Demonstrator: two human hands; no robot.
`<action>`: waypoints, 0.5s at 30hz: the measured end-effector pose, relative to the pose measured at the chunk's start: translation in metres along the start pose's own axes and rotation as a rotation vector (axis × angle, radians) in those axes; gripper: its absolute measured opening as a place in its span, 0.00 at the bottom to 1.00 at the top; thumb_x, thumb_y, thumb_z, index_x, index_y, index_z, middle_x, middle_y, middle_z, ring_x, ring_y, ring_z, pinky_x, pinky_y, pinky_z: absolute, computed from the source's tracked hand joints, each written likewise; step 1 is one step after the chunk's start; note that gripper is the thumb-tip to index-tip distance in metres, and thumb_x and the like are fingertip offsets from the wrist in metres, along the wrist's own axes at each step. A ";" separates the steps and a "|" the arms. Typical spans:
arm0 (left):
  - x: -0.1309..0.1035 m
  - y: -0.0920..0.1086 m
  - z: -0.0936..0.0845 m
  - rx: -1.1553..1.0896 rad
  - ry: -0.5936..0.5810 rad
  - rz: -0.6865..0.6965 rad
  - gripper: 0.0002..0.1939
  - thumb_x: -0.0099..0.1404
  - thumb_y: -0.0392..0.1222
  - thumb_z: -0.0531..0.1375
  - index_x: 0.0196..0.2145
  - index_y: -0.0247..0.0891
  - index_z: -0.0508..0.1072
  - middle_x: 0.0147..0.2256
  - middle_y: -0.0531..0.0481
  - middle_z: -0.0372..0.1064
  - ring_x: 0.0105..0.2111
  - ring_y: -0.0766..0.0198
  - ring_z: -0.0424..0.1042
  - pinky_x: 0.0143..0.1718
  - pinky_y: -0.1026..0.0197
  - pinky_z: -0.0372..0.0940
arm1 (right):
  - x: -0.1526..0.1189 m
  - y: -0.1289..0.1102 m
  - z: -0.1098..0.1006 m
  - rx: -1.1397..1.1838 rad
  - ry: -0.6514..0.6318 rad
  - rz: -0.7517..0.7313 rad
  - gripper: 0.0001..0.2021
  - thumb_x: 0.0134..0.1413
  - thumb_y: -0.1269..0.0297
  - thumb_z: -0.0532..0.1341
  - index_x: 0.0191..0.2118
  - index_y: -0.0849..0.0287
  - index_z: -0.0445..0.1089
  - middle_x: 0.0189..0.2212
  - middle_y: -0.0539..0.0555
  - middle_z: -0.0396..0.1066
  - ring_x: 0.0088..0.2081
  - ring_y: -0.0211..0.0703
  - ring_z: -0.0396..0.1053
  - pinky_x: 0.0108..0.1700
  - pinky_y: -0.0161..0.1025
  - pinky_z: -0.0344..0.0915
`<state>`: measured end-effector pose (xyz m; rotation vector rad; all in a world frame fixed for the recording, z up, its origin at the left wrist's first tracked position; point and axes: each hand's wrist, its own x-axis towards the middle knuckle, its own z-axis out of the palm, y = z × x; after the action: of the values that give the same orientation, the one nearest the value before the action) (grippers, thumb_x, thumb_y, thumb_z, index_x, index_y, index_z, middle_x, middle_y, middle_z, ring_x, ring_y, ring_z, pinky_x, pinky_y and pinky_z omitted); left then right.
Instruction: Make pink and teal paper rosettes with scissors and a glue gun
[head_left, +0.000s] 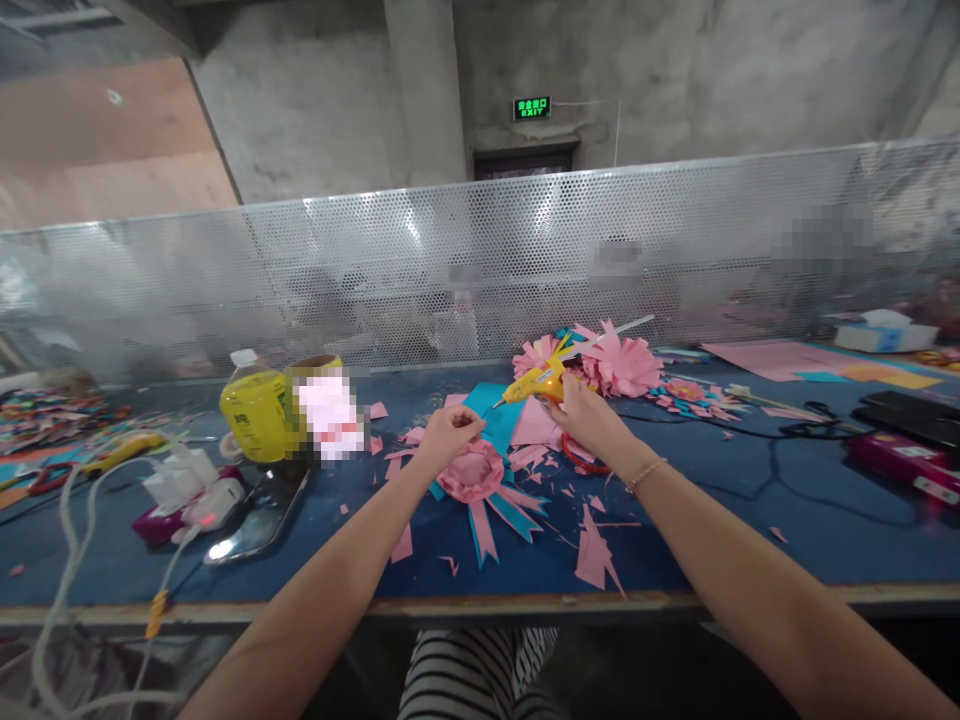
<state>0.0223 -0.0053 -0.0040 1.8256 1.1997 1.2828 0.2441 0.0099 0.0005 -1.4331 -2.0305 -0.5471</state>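
My right hand (576, 408) is wrapped round the handle of a yellow hot glue gun (534, 384), its nozzle pointing left and down toward my other hand. My left hand (452, 436) is closed in a pinch just above a pink paper rosette (471, 472); whatever is between the fingertips is too small to make out. Pink and blue ribbon-like tails (501, 520) spread from the rosette toward the table's front edge. Behind the nozzle lies a sheet of blue paper (491, 402), with pink paper (534, 424) beside it. Red-handled scissors (583, 455) lie partly hidden under my right wrist.
Pink paper flowers (624, 362) stand behind the glue gun. On the left are a yellow-labelled bottle (256, 408), a phone (262, 515) and a power strip with plugs (184, 495). Pink scraps (592, 550) litter the blue tabletop. A perforated metal screen (450, 270) borders the back.
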 end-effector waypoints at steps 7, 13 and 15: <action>0.005 -0.009 -0.003 -0.090 0.064 0.000 0.09 0.46 0.43 0.60 0.19 0.34 0.66 0.17 0.55 0.64 0.19 0.70 0.64 0.24 0.66 0.60 | 0.000 0.003 0.000 -0.005 -0.014 0.007 0.14 0.52 0.63 0.49 0.42 0.69 0.55 0.35 0.64 0.65 0.34 0.46 0.66 0.31 0.37 0.57; 0.006 -0.004 -0.005 -0.226 0.116 -0.087 0.11 0.42 0.44 0.62 0.20 0.33 0.68 0.16 0.55 0.64 0.19 0.70 0.64 0.24 0.66 0.62 | -0.001 0.005 -0.001 0.087 0.026 0.052 0.15 0.48 0.61 0.52 0.40 0.67 0.58 0.33 0.63 0.66 0.35 0.47 0.66 0.32 0.37 0.59; 0.005 -0.002 -0.005 -0.276 0.135 -0.102 0.12 0.41 0.45 0.63 0.20 0.33 0.68 0.16 0.55 0.64 0.19 0.71 0.64 0.25 0.66 0.62 | 0.000 0.013 -0.001 0.169 0.034 0.122 0.17 0.46 0.61 0.54 0.41 0.67 0.59 0.34 0.63 0.67 0.35 0.47 0.66 0.32 0.37 0.60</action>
<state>0.0175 0.0000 -0.0018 1.4831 1.1073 1.4525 0.2565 0.0140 0.0012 -1.4248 -1.8991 -0.3378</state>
